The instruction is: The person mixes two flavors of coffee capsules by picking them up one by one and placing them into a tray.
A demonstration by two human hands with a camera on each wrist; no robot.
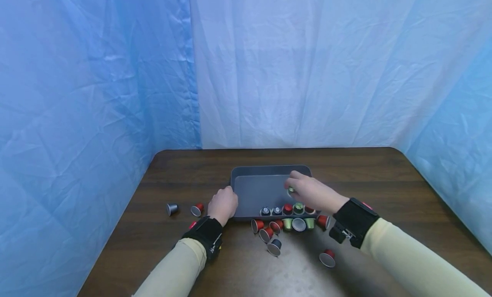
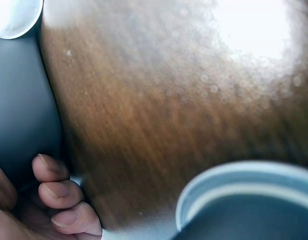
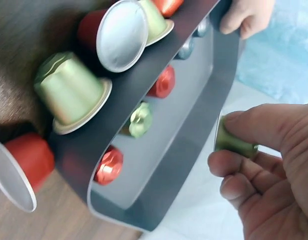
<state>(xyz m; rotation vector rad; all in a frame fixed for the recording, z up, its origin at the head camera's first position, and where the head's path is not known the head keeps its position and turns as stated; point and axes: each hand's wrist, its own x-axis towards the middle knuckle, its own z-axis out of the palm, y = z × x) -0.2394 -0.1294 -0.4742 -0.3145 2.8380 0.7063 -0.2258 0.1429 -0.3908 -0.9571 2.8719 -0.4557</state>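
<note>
My right hand [image 1: 309, 190] pinches a green coffee capsule [image 3: 233, 140] between thumb and fingers, over the right part of a dark grey tray [image 1: 255, 190]. My left hand [image 1: 224, 203] grips the tray's left rim, its fingers [image 2: 61, 192] curled at the edge. Along the tray's near side stands a row of capsules: two dark ones, a red capsule [image 3: 165, 81], a green capsule [image 3: 140, 120] and another red capsule [image 3: 109, 165]. Outside that wall lie loose capsules, among them a green one [image 3: 68, 90] and one showing its silver lid [image 1: 298, 224].
Left of the tray lie a dark capsule [image 1: 172, 209] and a red capsule [image 1: 197, 209]. Nearer to me are another dark capsule [image 1: 274, 247] and a red capsule [image 1: 327, 258]. The brown wooden table [image 1: 184, 173] is bounded by blue and white curtains [image 1: 292, 75].
</note>
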